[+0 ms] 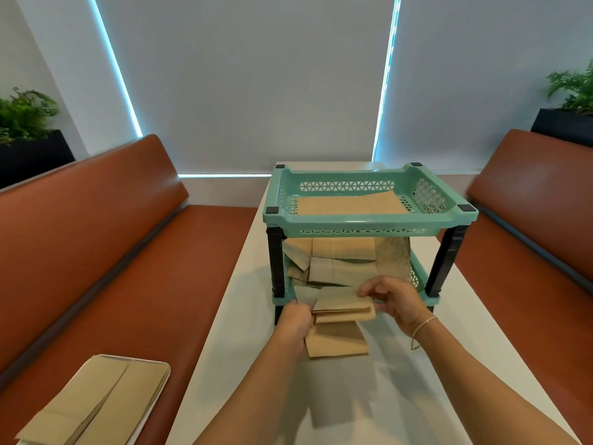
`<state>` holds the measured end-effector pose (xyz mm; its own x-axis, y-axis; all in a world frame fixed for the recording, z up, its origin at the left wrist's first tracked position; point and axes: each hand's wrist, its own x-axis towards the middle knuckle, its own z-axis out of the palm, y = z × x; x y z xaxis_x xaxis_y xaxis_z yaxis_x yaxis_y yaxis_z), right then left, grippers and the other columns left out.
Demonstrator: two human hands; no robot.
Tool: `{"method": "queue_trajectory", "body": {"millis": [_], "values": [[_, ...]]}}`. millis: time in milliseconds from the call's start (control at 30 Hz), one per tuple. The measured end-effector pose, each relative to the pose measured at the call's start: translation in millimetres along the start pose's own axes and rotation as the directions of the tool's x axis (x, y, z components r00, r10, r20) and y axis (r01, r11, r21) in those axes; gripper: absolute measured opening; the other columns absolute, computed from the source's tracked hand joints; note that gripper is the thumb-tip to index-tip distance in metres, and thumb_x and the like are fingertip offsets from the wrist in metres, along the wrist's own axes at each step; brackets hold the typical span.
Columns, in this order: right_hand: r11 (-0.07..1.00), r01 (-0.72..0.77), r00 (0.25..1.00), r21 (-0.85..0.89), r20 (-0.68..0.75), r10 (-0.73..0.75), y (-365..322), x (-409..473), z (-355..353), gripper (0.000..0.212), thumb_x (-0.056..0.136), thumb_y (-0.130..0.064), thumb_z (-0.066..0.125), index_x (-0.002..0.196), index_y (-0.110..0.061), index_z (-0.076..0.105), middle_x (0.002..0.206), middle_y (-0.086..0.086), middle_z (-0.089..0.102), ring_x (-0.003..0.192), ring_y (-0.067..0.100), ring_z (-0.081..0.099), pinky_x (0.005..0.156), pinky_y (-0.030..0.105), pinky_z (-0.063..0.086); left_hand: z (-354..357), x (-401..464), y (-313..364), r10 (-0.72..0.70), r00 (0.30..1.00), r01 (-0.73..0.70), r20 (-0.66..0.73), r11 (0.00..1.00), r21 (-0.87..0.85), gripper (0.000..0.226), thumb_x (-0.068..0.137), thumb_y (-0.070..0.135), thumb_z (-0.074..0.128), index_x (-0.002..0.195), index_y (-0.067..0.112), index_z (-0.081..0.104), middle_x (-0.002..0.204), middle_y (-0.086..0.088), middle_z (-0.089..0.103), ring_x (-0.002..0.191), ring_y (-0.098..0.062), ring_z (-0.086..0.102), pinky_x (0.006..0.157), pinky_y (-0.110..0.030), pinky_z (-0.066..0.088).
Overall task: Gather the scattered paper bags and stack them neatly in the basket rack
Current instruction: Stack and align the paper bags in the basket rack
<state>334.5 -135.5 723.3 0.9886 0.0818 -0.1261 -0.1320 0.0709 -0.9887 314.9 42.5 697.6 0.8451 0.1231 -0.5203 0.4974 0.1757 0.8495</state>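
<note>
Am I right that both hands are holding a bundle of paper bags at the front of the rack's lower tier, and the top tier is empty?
Not quite. The head view shows the top tier holds a flat paper bag. The rest stands: left hand and right hand hold the bundle at the lower tier.

Both hands, left (296,319) and right (396,301), gripping a folded paper bag bundle (343,308) before the basket rack (362,220). More bags (333,261) piled in its lower tier. All on a white counter (449,348).
</note>
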Motion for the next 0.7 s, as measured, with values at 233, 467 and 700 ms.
{"method": "queue_trajectory", "body": {"millis": [233, 467, 700], "values": [[0.97, 0.008, 1.0, -0.242, 0.018, -0.003, 6.3, -2.1, 8.0, 0.02, 0.077, 0.005, 0.068, 0.061, -0.005, 0.061, 0.056, 0.004, 0.06, 0.049, 0.009, 0.054, 0.05, 0.016, 0.047, 2.9, 0.9, 5.5, 0.029, 0.997, -0.022, 0.072, 0.995, -0.102, 0.02, 0.097, 0.035, 0.049, 0.108, 0.019, 0.054, 0.105, -0.014, 0.067, 0.096, -0.033, 0.065, 0.088, -0.052, 0.052], [0.94, 0.021, 0.996, -0.341, -0.071, -0.048, 11.2, -4.3, 18.6, 0.034, 0.072, -0.002, 0.075, 0.094, -0.021, 0.057, 0.085, -0.001, 0.052, 0.075, 0.013, 0.05, 0.071, 0.027, 0.048, 12.7, -2.5, 4.5, 0.16, 0.986, -0.152, 0.045, 0.977, -0.147, 0.033, 0.091, 0.011, 0.058, 0.121, 0.022, 0.05, 0.108, -0.007, 0.063, 0.099, -0.029, 0.062, 0.087, -0.047, 0.053], [0.924, -0.336, 0.935, 0.183, -0.051, 0.35, 17.9, -19.9, 23.6, 0.018, 0.09, -0.038, 0.057, 0.095, -0.021, 0.054, 0.099, 0.008, 0.06, 0.088, 0.025, 0.059, 0.075, 0.044, 0.055, 24.3, -6.0, 12.4, 0.302, 0.952, -0.299, -0.042, 0.896, -0.327, 0.033, 0.092, 0.009, 0.057, 0.122, 0.02, 0.05, 0.11, -0.005, 0.061, 0.097, -0.023, 0.06, 0.084, -0.039, 0.05]]}}
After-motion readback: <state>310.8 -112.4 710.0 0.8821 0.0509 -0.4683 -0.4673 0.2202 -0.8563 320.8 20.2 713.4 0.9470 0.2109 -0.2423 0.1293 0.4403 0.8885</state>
